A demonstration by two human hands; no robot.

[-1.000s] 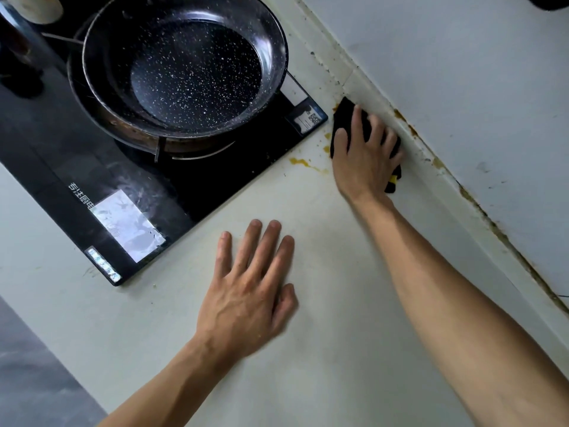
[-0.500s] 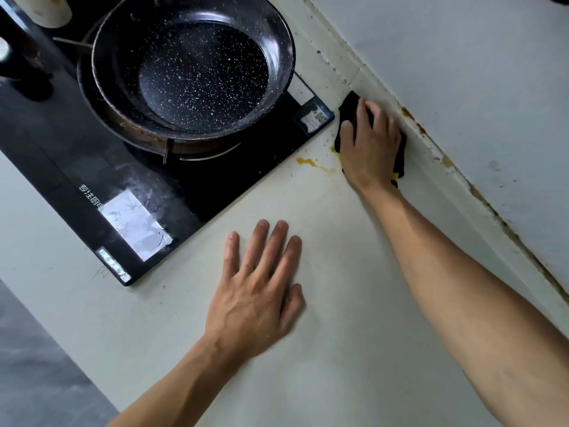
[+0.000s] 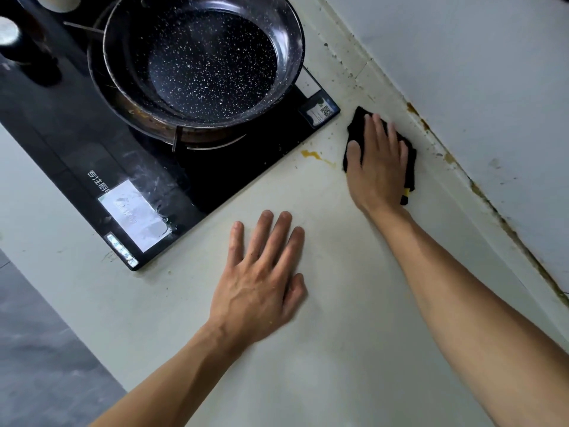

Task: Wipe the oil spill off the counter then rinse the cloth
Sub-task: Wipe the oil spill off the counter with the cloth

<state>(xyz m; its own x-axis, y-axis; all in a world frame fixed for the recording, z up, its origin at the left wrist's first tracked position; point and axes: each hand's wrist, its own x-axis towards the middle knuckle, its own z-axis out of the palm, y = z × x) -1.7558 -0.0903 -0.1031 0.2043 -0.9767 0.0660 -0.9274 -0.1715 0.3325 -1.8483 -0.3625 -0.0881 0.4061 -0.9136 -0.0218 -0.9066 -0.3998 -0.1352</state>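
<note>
The scene is lit softly and evenly, with a cool, slightly dim cast. A pale sheen is seen on the worktop [image 3: 323, 380] near the bottom edge, and bright glare is thrown off the glossy label of the stove [image 3: 77, 143]. A highlight runs along the rim of the pan [image 3: 203, 63]. Straight edges are bowed by wide-angle distortion. The left hand [image 3: 258, 282] is slightly motion-blurred.
</note>
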